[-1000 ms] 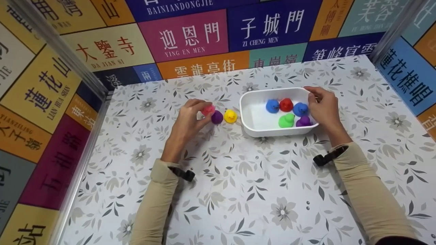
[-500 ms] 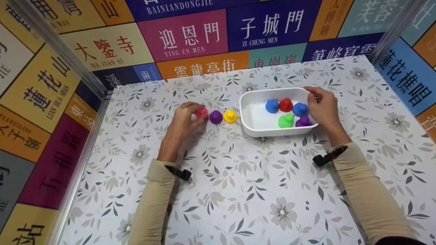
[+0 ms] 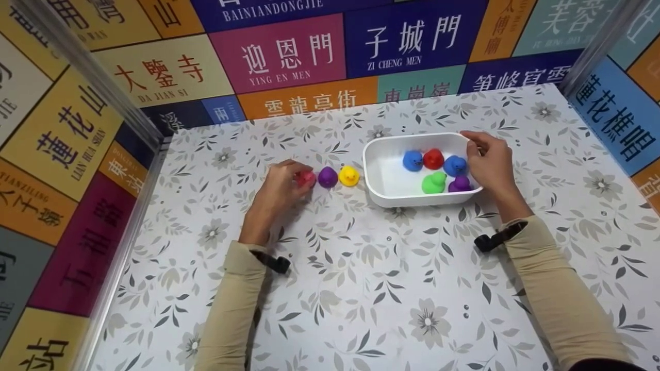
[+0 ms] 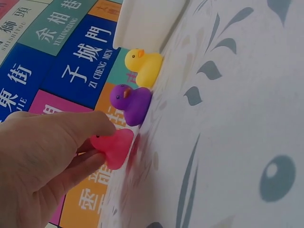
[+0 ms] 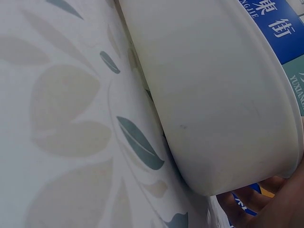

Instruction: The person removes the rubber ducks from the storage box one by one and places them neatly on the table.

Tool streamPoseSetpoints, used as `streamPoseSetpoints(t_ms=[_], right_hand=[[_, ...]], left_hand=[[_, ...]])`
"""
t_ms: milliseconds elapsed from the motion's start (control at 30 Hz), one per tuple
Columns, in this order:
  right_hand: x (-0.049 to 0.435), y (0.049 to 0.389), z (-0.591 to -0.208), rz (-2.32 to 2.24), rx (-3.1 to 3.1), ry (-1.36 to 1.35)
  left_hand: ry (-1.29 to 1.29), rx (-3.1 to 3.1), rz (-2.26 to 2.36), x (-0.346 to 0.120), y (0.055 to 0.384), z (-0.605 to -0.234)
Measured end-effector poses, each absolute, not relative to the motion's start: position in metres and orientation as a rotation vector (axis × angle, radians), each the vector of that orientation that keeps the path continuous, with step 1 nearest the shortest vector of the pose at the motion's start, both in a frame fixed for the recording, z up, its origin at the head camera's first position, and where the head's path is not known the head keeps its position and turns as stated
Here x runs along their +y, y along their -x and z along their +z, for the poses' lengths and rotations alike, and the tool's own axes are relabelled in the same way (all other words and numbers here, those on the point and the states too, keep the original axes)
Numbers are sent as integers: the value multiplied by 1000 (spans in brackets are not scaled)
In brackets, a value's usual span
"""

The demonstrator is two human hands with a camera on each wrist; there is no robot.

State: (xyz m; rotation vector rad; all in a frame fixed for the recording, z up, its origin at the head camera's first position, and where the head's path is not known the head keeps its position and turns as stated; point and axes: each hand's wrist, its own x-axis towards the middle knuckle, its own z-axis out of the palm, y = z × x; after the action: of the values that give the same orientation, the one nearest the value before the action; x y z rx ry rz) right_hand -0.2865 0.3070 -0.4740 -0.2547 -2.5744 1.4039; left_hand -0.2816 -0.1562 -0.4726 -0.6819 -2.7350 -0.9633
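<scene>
Left hand; pink duck between fingertips

“BAINIANDONGJIE” on blue panel

Head view looks down; near wrist views apparently share the tub.

The floral white table bears a white tub and, beside it, a row: yellow duck, purple duck, pink duck.
</scene>
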Motion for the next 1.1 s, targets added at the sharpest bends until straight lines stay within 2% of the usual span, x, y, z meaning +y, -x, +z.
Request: streamPoseSetpoints(t_ms=[767, 1100], right_hand=[[307, 286, -473, 1396, -2590, 269], [306, 286, -473, 1395, -2567, 254]], left_hand=[[660, -2786, -920, -156, 279, -470], [611, -2824, -864, -140, 269, -457]])
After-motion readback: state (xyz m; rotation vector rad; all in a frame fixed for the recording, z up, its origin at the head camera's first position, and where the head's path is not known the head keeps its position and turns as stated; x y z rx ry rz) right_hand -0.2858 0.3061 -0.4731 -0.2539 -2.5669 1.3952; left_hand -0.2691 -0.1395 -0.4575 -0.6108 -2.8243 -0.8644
